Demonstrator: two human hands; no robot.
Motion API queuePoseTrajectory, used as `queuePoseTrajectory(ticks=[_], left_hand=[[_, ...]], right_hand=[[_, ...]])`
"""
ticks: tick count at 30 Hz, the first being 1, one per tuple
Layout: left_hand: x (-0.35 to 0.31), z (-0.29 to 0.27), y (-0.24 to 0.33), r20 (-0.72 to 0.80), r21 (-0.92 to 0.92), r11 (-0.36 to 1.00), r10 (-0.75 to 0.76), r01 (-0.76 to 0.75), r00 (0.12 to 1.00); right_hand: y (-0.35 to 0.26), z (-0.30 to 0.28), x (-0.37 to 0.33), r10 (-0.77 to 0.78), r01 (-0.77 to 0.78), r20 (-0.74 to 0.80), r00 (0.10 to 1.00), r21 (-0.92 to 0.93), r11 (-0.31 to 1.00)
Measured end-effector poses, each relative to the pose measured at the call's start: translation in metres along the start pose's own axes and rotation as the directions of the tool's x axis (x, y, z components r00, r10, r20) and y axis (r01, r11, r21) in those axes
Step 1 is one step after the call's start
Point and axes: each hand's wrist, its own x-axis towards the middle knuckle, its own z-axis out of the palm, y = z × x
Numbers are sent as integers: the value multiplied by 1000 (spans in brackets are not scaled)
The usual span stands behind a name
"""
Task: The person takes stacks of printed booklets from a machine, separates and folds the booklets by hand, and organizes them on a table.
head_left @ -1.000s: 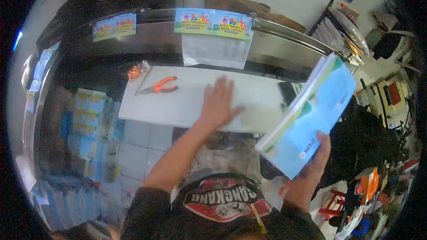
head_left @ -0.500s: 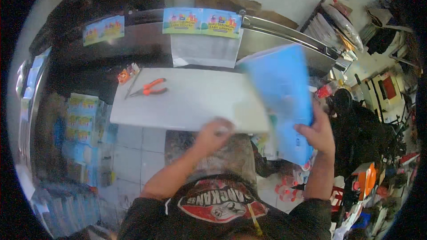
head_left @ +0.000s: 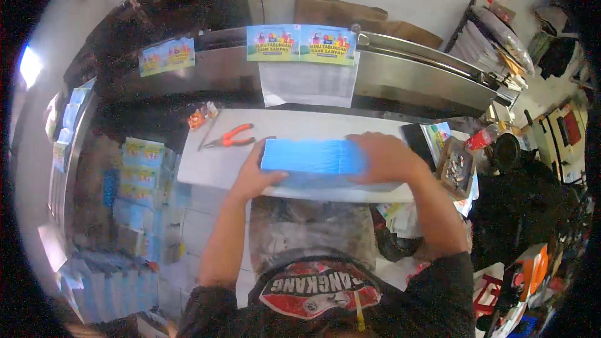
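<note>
The white bench [head_left: 294, 125] carries orange-handled pliers [head_left: 227, 139] far left. Your left hand [head_left: 253, 175] and right hand [head_left: 388, 156] grasp opposite ends of the blue booklet stack [head_left: 303, 156], mid-bench. You appear to be squaring it; the next move calls for even pressure.

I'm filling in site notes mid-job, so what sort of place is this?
Probably a small print or bookbinding workshop. A stack of blue booklets is held at the white worktop, colourful printed sheets hang beyond it, and more blue stacks stand at lower left.
</note>
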Motion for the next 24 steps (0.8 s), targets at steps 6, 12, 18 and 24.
queuePoseTrajectory(ticks=[6, 12, 18, 24], left_hand=[[-12, 8, -14, -46, 18, 998, -66, 67, 997], [-23, 27, -26, -141, -25, 998, -54, 51, 988], [-11, 27, -19, -89, 56, 989, -132, 137, 987], [13, 43, 17, -258, 216, 963, -101, 159, 961]], right_hand=[[54, 30, -81, 273, -146, -154, 950, 554, 819], [36, 106, -74, 528, 268, -435, 729, 892, 364], [35, 123, -75, 630, 145, -248, 736, 967, 210], [23, 77, -79, 781, -253, -74, 620, 923, 289]])
